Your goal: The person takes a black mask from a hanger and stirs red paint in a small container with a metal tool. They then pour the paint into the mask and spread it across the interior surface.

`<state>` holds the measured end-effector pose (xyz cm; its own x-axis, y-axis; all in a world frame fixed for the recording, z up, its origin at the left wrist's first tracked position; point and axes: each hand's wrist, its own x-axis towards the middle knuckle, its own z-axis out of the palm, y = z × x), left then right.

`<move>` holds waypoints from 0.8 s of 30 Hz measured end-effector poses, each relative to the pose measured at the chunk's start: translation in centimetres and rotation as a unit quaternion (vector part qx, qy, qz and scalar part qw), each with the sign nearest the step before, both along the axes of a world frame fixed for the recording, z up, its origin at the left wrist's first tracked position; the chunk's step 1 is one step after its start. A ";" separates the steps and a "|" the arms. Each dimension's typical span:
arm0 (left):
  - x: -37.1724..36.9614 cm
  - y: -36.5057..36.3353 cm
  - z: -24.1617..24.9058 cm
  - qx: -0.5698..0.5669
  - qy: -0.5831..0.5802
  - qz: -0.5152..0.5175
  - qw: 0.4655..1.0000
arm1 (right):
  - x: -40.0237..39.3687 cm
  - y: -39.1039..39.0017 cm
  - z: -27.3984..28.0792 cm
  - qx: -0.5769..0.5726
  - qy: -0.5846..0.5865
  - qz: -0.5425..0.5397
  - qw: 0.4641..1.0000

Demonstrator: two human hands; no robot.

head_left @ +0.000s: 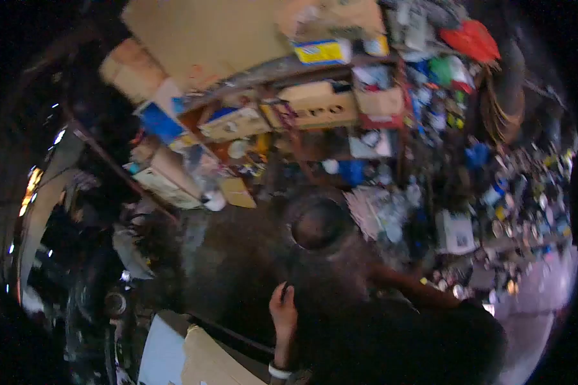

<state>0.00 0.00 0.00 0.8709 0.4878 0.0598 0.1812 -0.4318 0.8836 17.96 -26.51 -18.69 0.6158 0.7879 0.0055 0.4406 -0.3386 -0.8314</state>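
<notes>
Fingers (282,301) against dark tyre (263,269), cluttered shelves (315,102)

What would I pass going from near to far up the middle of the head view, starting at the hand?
Hand with a white wristband → dark round tyre-like ring → brown lettered carton on the shelf → yellow-and-blue box → large flat cardboard sheet.
</notes>
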 end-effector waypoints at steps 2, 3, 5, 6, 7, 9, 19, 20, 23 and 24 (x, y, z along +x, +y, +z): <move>0.9 -1.2 -5.4 0.036 0.118 -0.093 0.988 | -3.1 -2.1 1.7 0.005 -0.010 -0.030 0.999; 1.3 -1.7 -6.9 0.027 0.166 -0.143 0.975 | -3.6 -2.1 4.7 0.018 -0.045 -0.038 0.998; 1.3 -2.9 -8.3 -0.003 0.185 -0.202 0.962 | -4.9 -2.0 10.7 0.048 -0.131 -0.022 0.990; 1.7 -3.6 -8.5 -0.024 0.159 -0.213 0.964 | -5.9 -2.0 12.0 0.010 -0.144 0.002 0.990; 2.4 -4.5 -8.6 -0.047 0.134 -0.224 0.964 | -6.7 -2.3 12.8 -0.029 -0.156 0.027 0.987; 4.6 -6.7 -5.5 -0.175 0.231 -0.212 0.933 | -8.0 -3.5 11.6 -0.070 -0.150 0.013 0.986; 12.8 -20.3 -8.6 -0.381 0.204 -0.327 0.841 | -9.4 -17.6 11.7 0.092 0.131 -0.424 0.892; 13.1 -22.3 -8.5 -0.325 0.201 -0.388 0.839 | -9.5 -18.7 12.8 0.099 0.185 -0.465 0.860; 14.9 -26.5 -9.8 -0.273 0.301 -0.415 0.814 | -9.5 -20.1 9.1 0.239 0.220 -0.517 0.792; 15.7 -27.4 -10.6 -0.251 0.348 -0.416 0.802 | -10.0 -20.6 8.6 0.238 0.212 -0.545 0.775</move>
<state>15.67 -27.36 -10.63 0.6445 -0.4692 -0.6037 0.5390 -0.2811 0.7940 7.95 -47.07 -10.07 0.9403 -0.2315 -0.2495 -0.2394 0.0712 -0.9683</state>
